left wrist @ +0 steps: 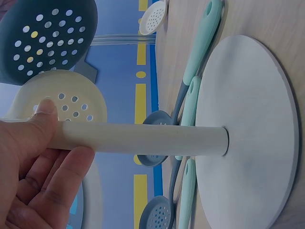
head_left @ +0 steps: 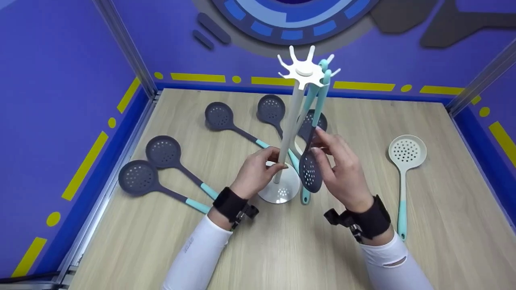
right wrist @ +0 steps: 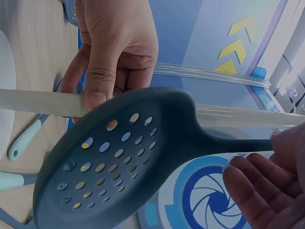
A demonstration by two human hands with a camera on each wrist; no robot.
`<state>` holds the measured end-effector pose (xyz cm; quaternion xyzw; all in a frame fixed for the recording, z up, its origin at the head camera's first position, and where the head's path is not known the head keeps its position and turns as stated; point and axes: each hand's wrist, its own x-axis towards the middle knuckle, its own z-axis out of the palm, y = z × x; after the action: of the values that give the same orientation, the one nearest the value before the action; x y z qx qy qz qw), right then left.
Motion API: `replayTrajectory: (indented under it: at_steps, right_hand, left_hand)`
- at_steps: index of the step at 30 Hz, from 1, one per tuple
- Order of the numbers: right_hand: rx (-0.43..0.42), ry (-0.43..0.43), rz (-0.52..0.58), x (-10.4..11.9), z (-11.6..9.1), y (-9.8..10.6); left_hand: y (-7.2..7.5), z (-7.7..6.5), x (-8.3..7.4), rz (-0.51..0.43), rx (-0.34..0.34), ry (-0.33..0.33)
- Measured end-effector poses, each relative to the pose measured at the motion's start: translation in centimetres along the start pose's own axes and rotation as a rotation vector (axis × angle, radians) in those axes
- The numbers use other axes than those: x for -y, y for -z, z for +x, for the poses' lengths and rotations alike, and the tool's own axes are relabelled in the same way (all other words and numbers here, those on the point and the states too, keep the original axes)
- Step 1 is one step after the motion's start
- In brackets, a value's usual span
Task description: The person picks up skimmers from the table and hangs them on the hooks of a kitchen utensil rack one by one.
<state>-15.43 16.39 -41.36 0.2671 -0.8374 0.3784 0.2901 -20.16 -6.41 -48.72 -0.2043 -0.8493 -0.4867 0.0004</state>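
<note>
A white utensil stand [head_left: 288, 125] with a round base and a ring of hooks stands upright mid-table. My left hand [head_left: 258, 171] grips its pole low down, thumb and fingers around it in the left wrist view. My right hand [head_left: 342, 165] pinches the neck of a dark grey skimmer [head_left: 310, 173], whose turquoise handle reaches up to a hook. Whether its handle end sits fully on the hook I cannot tell. Behind it hangs a cream skimmer [left wrist: 62, 98], its turquoise handle also at the hooks. The dark perforated bowl [right wrist: 109, 162] fills much of the right wrist view.
Dark skimmers lie left of the stand, one nearest the left edge [head_left: 138, 177], another beside it [head_left: 163, 152]. Farther back lie a third [head_left: 219, 116], a fourth [head_left: 271, 108] and one behind the stand [head_left: 316, 117]. A white skimmer [head_left: 407, 151] lies at right. Blue walls surround the table.
</note>
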Motion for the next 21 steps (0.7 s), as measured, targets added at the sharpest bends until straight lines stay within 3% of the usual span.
replayTrajectory:
  at_steps: [6,12,21]
  right_hand:
    - [-0.03,0.005,-0.013,-0.2,0.3,0.1]
    - [-0.023,0.031,-0.103,-1.0,0.3,0.7]
    - [0.141,0.142,-0.294,-4.8,-1.0,1.4]
  left_hand:
    - [0.0,0.0,0.1,-0.004,0.001,0.002]
    - [0.0,0.0,0.1,0.002,-0.007,-0.013]
    - [0.0,-0.1,0.1,0.004,-0.018,-0.032]
